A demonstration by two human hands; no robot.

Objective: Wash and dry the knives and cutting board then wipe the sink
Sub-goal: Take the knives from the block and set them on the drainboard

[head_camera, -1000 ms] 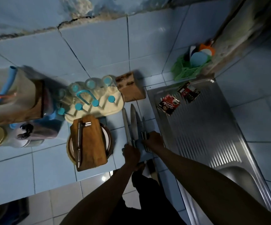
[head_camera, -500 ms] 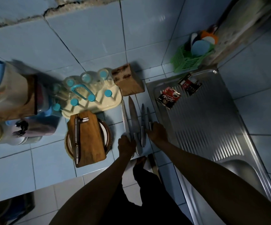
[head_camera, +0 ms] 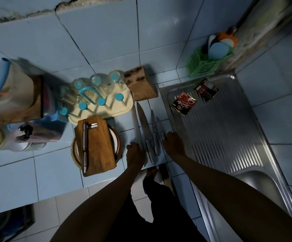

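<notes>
Fanning since a second ago: knives (head_camera: 147,135) laid apart | left hand (head_camera: 135,153) gripping 9-o'clock handle, right hand (head_camera: 173,143) touching 3-o'clock knife | washing not begun

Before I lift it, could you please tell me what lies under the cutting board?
The cutting board rests on a round plate; only the plate's rim shows. A metal tool lies on top. The plate's middle is covered.

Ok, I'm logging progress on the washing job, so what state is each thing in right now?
Knives: lying side by side on the counter, tips toward the wall.
Left hand: on the leftmost knife's handle.
Right hand: at the rightmost knife's handle.
Cutting board: resting on a plate, a metal tool on it.
Sink: looks dry.
Sachets: opened, on the drainboard.
</notes>
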